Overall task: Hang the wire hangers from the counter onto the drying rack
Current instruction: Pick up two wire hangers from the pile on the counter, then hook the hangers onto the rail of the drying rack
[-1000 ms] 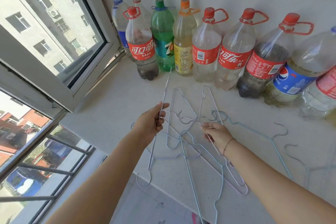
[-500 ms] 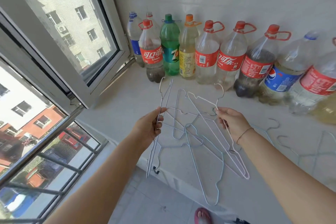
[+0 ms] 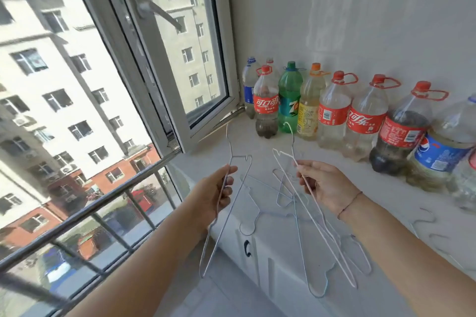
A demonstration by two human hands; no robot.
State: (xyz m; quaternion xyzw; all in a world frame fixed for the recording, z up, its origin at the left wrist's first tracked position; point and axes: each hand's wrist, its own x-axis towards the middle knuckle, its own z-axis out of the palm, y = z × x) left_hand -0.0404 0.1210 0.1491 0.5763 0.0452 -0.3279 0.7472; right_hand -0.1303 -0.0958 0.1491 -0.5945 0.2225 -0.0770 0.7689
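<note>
Wire hanger pinched in left hand, second hanger in right hand, hooks up, likely for hooking. Remaining hangers on counter beneath right hand. Rack unseen.

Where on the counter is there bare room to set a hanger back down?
The counter is bare between the window frame and the left-hand bottles, and in the strip before the bottle row. It is crowded below the right hand, where the loose hangers lie tangled toward the front edge.
</note>
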